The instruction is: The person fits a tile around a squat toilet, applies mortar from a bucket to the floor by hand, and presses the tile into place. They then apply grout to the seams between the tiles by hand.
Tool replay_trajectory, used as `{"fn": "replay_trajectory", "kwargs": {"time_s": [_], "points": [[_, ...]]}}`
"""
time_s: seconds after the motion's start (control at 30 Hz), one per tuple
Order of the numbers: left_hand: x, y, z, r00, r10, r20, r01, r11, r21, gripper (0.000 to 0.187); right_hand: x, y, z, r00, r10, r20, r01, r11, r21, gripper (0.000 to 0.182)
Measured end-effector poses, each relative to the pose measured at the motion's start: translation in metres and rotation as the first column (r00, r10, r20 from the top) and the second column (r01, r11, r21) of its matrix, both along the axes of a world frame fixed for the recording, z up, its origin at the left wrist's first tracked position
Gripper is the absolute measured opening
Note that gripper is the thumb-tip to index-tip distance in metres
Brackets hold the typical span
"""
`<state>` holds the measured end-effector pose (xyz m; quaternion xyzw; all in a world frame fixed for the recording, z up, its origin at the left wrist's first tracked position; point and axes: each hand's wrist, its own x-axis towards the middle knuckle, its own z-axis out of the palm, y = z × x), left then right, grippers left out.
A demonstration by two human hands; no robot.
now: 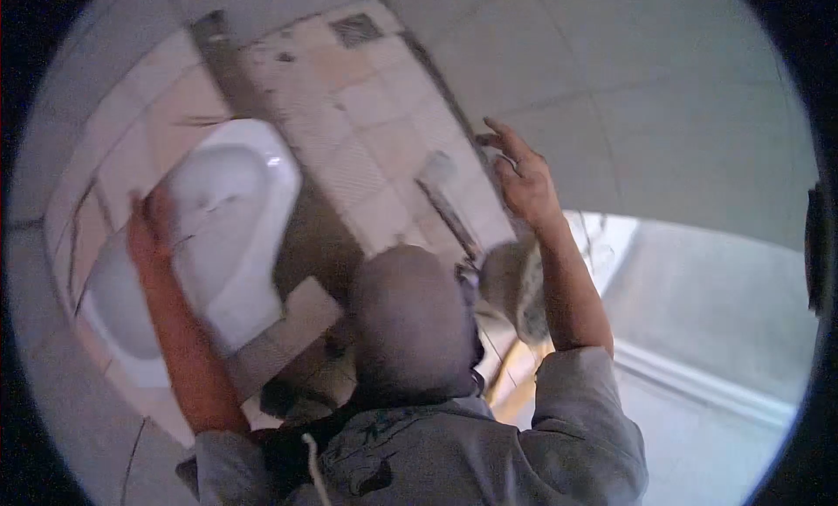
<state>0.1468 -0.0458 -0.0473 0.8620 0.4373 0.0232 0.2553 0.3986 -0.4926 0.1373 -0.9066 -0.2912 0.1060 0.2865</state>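
My left hand (150, 225) is stretched out over the rim of a white squat toilet pan (229, 201) set in the tiled floor; the hand is blurred and its fingers are hard to make out. My right hand (524, 179) is raised by the pale wall (663, 96), fingers apart, with nothing clearly in it. Below that forearm hangs a grey bundle (513, 288). A long-handled brush (443, 196) lies on the floor tiles between the two hands.
A head in a grey cap (410, 323) and grey-shirted shoulders (489, 445) fill the lower middle. A floor drain grate (355, 28) sits at the top. Worn, stained tiles (367, 113) surround the pan. A bright doorway or step (698, 331) lies right.
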Motion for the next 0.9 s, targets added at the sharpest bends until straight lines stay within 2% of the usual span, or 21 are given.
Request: {"fn": "replay_trajectory", "kwargs": {"time_s": [0.03, 0.07, 0.1, 0.17, 0.2, 0.23, 0.27, 0.33, 0.4, 0.43, 0.47, 0.5, 0.53, 0.57, 0.6, 0.67, 0.73, 0.8, 0.83, 0.9], "points": [[-0.002, 0.012, -0.013, 0.815, 0.415, 0.404, -0.128, 0.809, -0.574, 0.051, -0.006, -0.034, 0.005, 0.991, -0.125, -0.054, 0.126, 0.992, 0.013, 0.041], [-0.008, 0.024, -0.026, 0.388, 0.854, 0.346, 0.077, 0.344, -0.936, 0.054, -0.015, -0.064, 0.016, 0.965, -0.244, -0.097, 0.233, 0.967, -0.106, 0.04], [-0.016, 0.034, -0.038, 0.404, 0.852, 0.334, 0.086, 0.328, -0.941, 0.054, -0.027, -0.091, 0.027, 0.925, -0.355, -0.132, 0.323, 0.921, -0.216, 0.039], [-0.024, 0.042, -0.049, 0.525, 0.698, 0.487, 0.057, 0.542, -0.838, 0.052, -0.052, -0.154, 0.03, 0.893, -0.419, -0.165, 0.37, 0.891, -0.263, 0.04], [-0.019, 0.035, -0.04, 0.537, 0.693, 0.481, 0.074, 0.53, -0.845, 0.052, -0.067, -0.175, 0.032, 0.882, -0.466, -0.069, 0.433, 0.859, -0.272, 0.037], [-0.012, 0.026, -0.022, 0.468, 0.764, 0.443, 0.065, 0.47, -0.88, 0.054, -0.077, -0.195, 0.031, 0.866, -0.5, 0.029, 0.488, 0.829, -0.273, 0.034], [-0.01, 0.019, -0.013, 0.391, 0.83, 0.398, 0.054, 0.411, -0.91, 0.057, -0.084, -0.224, 0.019, 0.863, -0.504, 0.038, 0.494, 0.825, -0.275, 0.034], [-0.03, 0.05, -0.05, 0.42, 0.811, 0.406, 0.112, 0.398, -0.911, 0.062, -0.104, -0.285, -0.019, 0.803, -0.585, -0.115, 0.528, 0.788, -0.317, 0.032], [-0.041, 0.061, -0.074, 0.586, 0.536, 0.608, 0.136, 0.674, -0.726, 0.059, -0.118, -0.304, -0.044, 0.764, -0.602, -0.231, 0.46, 0.76, -0.46, 0.028], [-0.036, 0.056, -0.067, 0.583, 0.536, 0.611, 0.138, 0.676, -0.724, 0.059, -0.122, -0.312, -0.061, 0.746, -0.627, -0.224, 0.491, 0.745, -0.452, 0.031], [-0.03, 0.048, -0.053, 0.494, 0.686, 0.534, 0.096, 0.568, -0.818, 0.058, -0.122, -0.31, -0.07, 0.75, -0.622, -0.224, 0.488, 0.75, -0.446, 0.031], [-0.026, 0.045, -0.042, 0.393, 0.809, 0.436, 0.071, 0.446, -0.892, 0.057, -0.122, -0.306, -0.082, 0.773, -0.625, -0.11, 0.498, 0.704, -0.507, 0.035], [-0.026, 0.047, -0.043, 0.394, 0.807, 0.441, 0.069, 0.453, -0.889, 0.057, -0.123, -0.306, -0.091, 0.786, -0.619, 0.004, 0.513, 0.648, -0.564, 0.04], [-0.027, 0.048, -0.046, 0.376, 0.818, 0.435, 0.072, 0.443, -0.894, 0.057, -0.121, -0.313, -0.102, 0.797, -0.603, -0.032, 0.501, 0.69, -0.523, 0.049], [-0.026, 0.05, -0.048, 0.355, 0.83, 0.431, 0.077, 0.433, -0.898, 0.058, -0.114, -0.318, -0.115, 0.798, -0.601, -0.036, 0.499, 0.694, -0.519, 0.049], [-0.017, 0.029, -0.023, 0.375, 0.819, 0.436, 0.022, 0.462, -0.887, 0.058, -0.101, -0.31, -0.131, 0.646, -0.762, 0.045, 0.739, 0.609, -0.287, 0.052], [-0.015, 0.026, -0.014, 0.396, 0.806, 0.44, -0.031, 0.49, -0.871, 0.059, -0.091, -0.309, -0.135, 0.623, -0.777, 0.087, 0.758, 0.573, -0.313, 0.052], [-0.019, 0.033, -0.022, 0.378, 0.835, 0.399, 0.033, 0.419, -0.907, 0.06, -0.078, -0.33, -0.153, 0.579, -0.815, 0.007, 0.795, 0.563, -0.228, 0.049], [-0.017, 0.029, -0.017, 0.374, 0.836, 0.402, 0.033, 0.422, -0.906, 0.06, -0.076, -0.326, -0.152, 0.66, -0.736, 0.149, 0.743, 0.612, -0.271, 0.048], [-0.014, 0.021, -0.008, 0.423, 0.815, 0.397, -0.006, 0.44, -0.898, 0.055, -0.073, -0.318, -0.148, 0.671, -0.722, 0.165, 0.731, 0.608, -0.312, 0.047]]}}
